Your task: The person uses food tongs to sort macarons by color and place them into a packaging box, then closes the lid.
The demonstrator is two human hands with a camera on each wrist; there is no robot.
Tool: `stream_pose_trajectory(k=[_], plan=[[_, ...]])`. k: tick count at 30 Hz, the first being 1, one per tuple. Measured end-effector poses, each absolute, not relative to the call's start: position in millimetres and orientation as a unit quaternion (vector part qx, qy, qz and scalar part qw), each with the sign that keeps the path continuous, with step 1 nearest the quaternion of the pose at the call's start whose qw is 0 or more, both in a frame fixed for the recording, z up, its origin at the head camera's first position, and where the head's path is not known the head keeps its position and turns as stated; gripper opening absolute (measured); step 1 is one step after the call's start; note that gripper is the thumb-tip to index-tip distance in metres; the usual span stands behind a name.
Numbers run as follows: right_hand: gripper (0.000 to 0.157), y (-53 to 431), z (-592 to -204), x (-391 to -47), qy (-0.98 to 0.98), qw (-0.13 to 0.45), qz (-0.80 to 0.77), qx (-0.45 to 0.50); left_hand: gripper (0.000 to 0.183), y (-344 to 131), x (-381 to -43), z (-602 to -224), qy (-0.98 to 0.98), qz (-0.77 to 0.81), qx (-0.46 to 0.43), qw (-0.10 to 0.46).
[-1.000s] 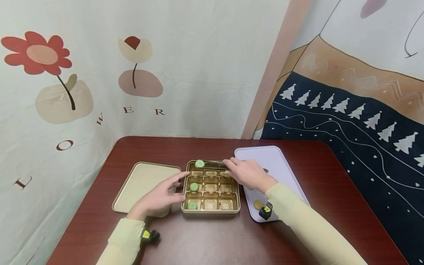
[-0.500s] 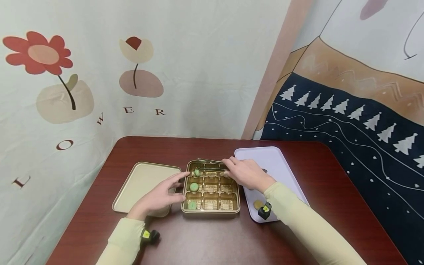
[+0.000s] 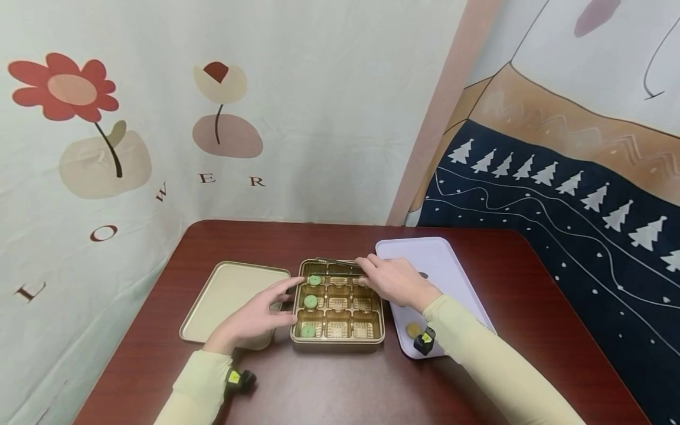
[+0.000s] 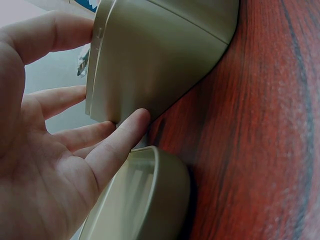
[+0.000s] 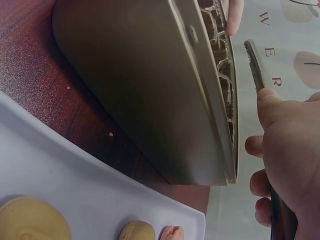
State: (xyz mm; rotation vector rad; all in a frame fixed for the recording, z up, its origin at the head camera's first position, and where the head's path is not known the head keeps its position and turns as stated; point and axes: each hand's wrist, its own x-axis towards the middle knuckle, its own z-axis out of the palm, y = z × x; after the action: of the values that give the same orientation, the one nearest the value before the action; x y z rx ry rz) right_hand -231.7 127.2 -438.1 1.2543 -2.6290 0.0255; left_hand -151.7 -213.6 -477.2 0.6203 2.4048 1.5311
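Note:
A gold tin [image 3: 338, 339] with a divided insert stands mid-table. Green macarons sit down its left column: one at the back [image 3: 314, 280], one in the middle [image 3: 310, 302], one at the front [image 3: 307, 331]. My left hand [image 3: 258, 316] is spread along the tin's left side, its fingertips touching the rim and wall [image 4: 160, 55]. My right hand [image 3: 395, 281] grips metal tongs [image 3: 334, 261] above the back row. The tongs' two arms are apart, with nothing between them, and their tips are just behind the back macaron. In the right wrist view, one toothed tip [image 5: 251, 52] shows above the rim.
A shallow gold lid [image 3: 228, 295] lies left of the tin, partly under my left hand. To the right is a lilac tray [image 3: 425, 248] with a yellow macaron [image 5: 35, 220], a tan one [image 5: 137, 231] and a pink one [image 5: 172, 233]. Patterned curtains hang behind the table.
The green macaron held in the tongs' tips has dropped into the back left compartment, tilted at first, now flat. The tongs have spread open. My left hand has stayed in place.

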Motion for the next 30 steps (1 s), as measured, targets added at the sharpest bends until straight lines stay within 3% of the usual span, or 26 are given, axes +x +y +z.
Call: stream_pose_trajectory(k=[22,30], plan=[[0.041,158.2,-442.0,-227.8,-0.896,0.133,0.023,0.422,0.084,-212.9,-150.6,-477.3,0.817,0.526,0.209,0.112],[0.045,186.9,-442.7,-227.0,-0.920,0.104,0.038,0.377,0.084,-212.6,-150.8,-478.1,0.818,0.525,0.209,0.111]])
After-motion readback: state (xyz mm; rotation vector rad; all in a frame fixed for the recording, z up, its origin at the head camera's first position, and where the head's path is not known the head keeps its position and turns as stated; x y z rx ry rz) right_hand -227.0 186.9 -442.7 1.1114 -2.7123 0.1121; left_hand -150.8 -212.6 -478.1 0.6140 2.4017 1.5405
